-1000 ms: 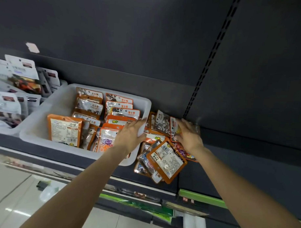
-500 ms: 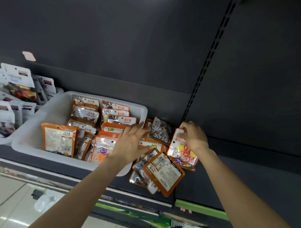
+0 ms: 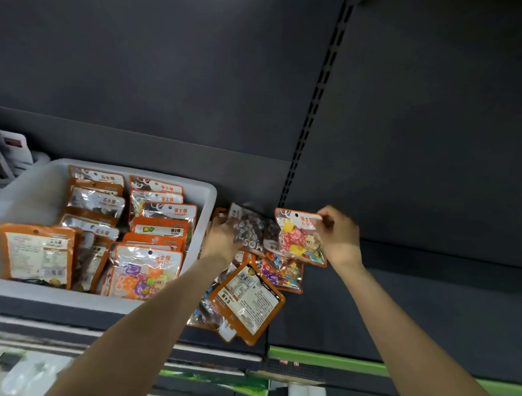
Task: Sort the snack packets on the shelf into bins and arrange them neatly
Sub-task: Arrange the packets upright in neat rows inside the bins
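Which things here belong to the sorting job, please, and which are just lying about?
Job: packet with colourful sweets pinched by right hand; grey-sweets packet under left hand; loose pile; white bin.
Lying about: white-carded packets, far left.

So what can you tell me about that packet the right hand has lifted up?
The lifted packet is a clear, glossy plastic pouch with an orange border and header, a small hang hole at the top, and colourful sweets showing inside. The right hand pinches its top right corner, holding it roughly upright above the loose pile beside the white bin.
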